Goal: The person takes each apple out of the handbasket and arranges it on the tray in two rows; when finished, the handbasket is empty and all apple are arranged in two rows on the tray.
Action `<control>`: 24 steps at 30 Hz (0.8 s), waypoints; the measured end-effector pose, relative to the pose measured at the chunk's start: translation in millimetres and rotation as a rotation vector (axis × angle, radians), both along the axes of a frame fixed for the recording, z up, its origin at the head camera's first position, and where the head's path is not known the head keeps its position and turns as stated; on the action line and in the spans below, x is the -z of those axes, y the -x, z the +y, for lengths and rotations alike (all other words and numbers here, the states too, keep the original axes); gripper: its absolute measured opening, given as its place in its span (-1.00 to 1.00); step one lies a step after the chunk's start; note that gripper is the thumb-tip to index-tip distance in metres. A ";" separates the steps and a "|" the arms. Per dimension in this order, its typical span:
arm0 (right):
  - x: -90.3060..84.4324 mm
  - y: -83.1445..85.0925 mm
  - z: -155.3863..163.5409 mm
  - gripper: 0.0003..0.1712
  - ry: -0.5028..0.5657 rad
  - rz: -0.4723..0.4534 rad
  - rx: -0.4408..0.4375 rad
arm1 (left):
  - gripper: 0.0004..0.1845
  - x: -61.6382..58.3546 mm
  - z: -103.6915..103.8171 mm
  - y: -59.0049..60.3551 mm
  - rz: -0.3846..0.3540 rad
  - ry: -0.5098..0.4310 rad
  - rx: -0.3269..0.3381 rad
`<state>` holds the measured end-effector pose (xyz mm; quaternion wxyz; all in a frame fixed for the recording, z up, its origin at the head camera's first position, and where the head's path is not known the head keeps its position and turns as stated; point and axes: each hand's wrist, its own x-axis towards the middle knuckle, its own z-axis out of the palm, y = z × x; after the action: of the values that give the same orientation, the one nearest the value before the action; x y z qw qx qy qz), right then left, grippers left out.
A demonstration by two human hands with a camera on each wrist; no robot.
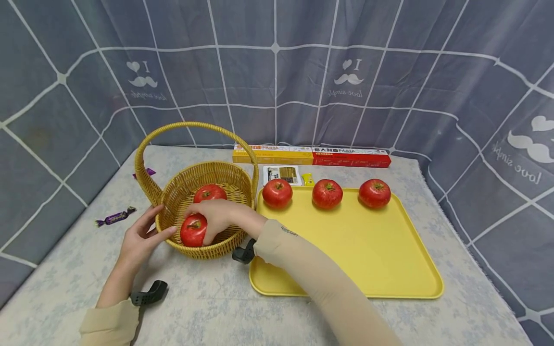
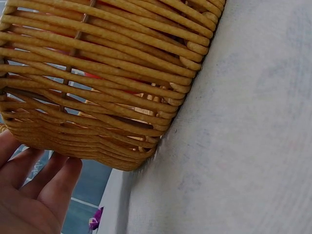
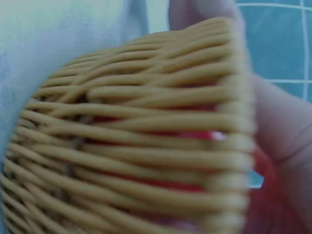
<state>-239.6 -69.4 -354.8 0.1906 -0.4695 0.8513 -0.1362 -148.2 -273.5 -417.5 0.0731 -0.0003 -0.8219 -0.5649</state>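
In the head view a woven basket (image 1: 225,248) with a tall hoop handle stands on the left of the table. My right hand (image 1: 218,216) reaches over its right rim and grips a red apple (image 1: 193,230) inside, thumb on the near side and fingers over the top. Another apple (image 1: 209,192) lies behind it in the basket. My left hand (image 1: 139,238) rests against the basket's left rim, fingers fairly straight. The left wrist view shows those fingertips (image 2: 73,168) touching the woven side (image 2: 112,83). In the right wrist view the basket wall (image 3: 146,122) hides much of the apple.
A yellow tray (image 1: 346,259) lies right of the basket, with three apples (image 1: 327,193) along its far edge. Behind stand pasta boxes (image 1: 311,156), a flat packet (image 1: 282,175) and a small yellow packet (image 1: 308,179). Purple-wrapped candies (image 1: 115,218) lie left. A curtain (image 1: 277,81) closes the back.
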 end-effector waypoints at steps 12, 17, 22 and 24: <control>-52.8 -20.2 74.8 -0.11 0.163 0.062 0.021 | -0.24 -1.4 2.1 -1.5 -0.012 -0.016 -0.005; -62.5 -25.2 130.5 -0.16 0.240 0.010 0.001 | -0.23 -2.6 3.0 -0.6 -0.022 -0.016 -0.008; -54.7 -23.6 188.7 -0.17 0.302 -0.049 0.015 | -0.23 -2.1 2.3 -1.4 -0.029 -0.027 -0.012; -49.8 -24.0 209.7 -0.17 0.312 -0.069 0.035 | -0.24 -1.4 1.8 -1.8 -0.024 -0.034 -0.012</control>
<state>-215.6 140.2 -304.9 0.1421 -0.4734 0.8208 -0.2864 -146.3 -271.7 -416.1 0.0666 0.0125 -0.8130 -0.5784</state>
